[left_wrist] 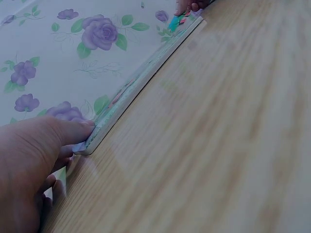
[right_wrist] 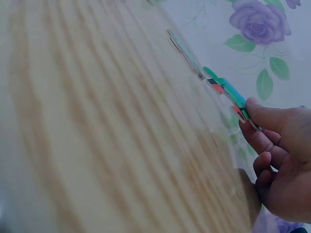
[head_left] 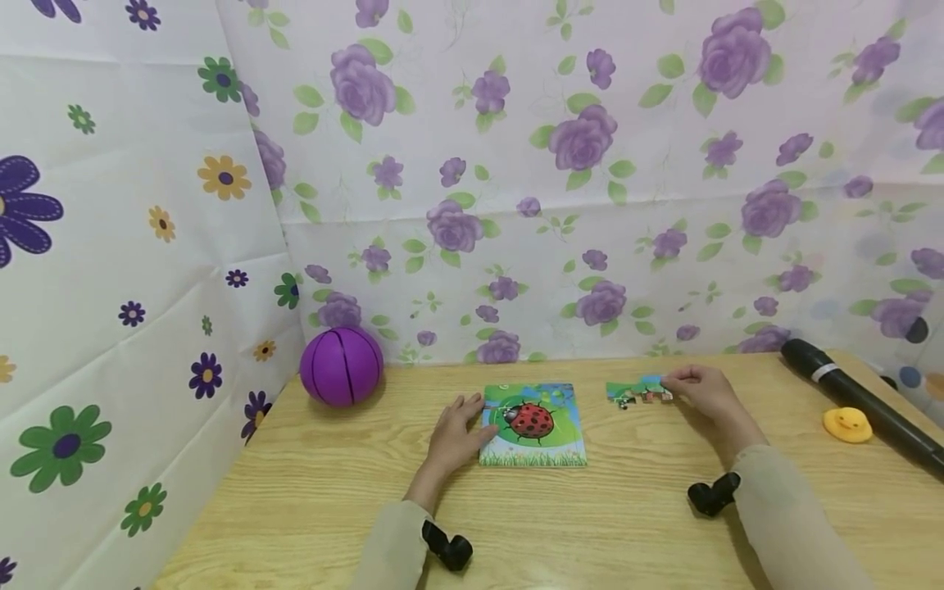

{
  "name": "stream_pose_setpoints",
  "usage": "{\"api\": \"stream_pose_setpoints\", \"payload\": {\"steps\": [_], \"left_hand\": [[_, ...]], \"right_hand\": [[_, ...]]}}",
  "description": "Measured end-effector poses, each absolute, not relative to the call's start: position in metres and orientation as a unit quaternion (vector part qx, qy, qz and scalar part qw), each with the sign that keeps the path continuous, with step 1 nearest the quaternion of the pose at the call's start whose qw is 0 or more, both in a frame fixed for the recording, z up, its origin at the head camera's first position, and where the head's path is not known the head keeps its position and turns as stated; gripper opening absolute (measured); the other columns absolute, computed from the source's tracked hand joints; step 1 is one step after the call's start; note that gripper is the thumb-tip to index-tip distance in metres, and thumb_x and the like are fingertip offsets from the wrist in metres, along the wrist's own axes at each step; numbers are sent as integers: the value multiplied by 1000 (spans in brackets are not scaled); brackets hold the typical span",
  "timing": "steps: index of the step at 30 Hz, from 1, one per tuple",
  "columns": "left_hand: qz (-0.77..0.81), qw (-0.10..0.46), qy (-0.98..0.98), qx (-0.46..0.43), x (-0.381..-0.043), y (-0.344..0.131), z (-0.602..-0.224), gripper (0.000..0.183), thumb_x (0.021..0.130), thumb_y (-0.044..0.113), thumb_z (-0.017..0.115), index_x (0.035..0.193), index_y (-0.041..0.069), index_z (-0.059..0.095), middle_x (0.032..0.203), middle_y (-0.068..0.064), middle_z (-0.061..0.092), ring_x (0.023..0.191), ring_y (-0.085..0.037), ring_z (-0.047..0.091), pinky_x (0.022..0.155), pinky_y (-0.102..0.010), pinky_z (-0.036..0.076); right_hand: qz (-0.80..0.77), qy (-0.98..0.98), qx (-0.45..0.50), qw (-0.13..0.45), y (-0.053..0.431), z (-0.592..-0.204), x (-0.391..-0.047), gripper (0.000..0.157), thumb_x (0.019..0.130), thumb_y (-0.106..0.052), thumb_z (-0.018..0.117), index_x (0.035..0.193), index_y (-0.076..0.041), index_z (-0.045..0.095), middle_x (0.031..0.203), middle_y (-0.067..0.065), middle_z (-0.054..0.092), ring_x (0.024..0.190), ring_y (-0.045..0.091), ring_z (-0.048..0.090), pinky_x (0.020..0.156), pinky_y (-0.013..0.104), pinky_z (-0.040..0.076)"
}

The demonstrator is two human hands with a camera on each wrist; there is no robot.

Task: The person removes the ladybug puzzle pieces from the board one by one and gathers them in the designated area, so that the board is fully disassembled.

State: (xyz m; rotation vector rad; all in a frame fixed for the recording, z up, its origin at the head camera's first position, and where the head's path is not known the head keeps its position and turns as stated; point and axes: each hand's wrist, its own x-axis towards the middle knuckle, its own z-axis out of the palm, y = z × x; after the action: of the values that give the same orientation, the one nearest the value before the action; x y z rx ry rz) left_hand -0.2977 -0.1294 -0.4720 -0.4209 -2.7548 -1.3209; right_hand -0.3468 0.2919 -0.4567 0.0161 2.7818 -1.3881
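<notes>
A square ladybug picture board (head_left: 533, 422), perhaps a jigsaw puzzle, lies flat on the table. My left hand (head_left: 459, 434) rests at its left edge, thumb on top and the other fingers beside it. The left wrist view shows the thumb (left_wrist: 77, 131) pressing a corner of the board. Right of the board, my right hand (head_left: 704, 397) pinches a small group of jigsaw pieces (head_left: 652, 387) between thumb and fingertips. In the right wrist view these pieces (right_wrist: 226, 91) tilt up off the table, and another flat piece (right_wrist: 184, 52) lies at their far end.
A purple ball (head_left: 342, 366) stands at the table's back left. Toward the right are a yellow rubber duck (head_left: 847, 424) and a long black stick-like object (head_left: 863, 397) with a pale band. Flowered cloth (head_left: 501, 188) hangs behind the wooden table (head_left: 560, 524).
</notes>
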Motion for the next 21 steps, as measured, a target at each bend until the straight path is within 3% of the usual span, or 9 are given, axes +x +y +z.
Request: {"api": "stream_pose_setpoints", "payload": {"steps": [7, 16, 21], "left_hand": [[-423, 32, -896, -133, -300, -129, -474, 61, 94, 30, 64, 144, 1, 47, 155, -12, 40, 149, -40, 22, 122, -63, 14], [-419, 31, -899, -125, -301, -128, -474, 59, 93, 29, 64, 144, 2, 48, 155, -12, 40, 149, -40, 22, 121, -65, 15], [-418, 29, -900, -122, -300, -128, -474, 60, 93, 30, 64, 144, 3, 47, 155, -11, 40, 149, -40, 21, 120, -66, 15]], "right_hand": [[-409, 912, 8, -10, 292, -460, -345, 46, 97, -42, 57, 112, 1, 64, 108, 18, 66, 99, 31, 60, 76, 33, 49], [-386, 922, 0, -28, 291, -461, -339, 38, 96, -33, 60, 104, 4, 65, 100, 19, 65, 91, 31, 60, 75, 41, 51], [-382, 924, 3, -32, 290, -462, -339, 36, 96, -32, 61, 102, 3, 65, 96, 16, 65, 86, 28, 60, 73, 39, 51]]}}
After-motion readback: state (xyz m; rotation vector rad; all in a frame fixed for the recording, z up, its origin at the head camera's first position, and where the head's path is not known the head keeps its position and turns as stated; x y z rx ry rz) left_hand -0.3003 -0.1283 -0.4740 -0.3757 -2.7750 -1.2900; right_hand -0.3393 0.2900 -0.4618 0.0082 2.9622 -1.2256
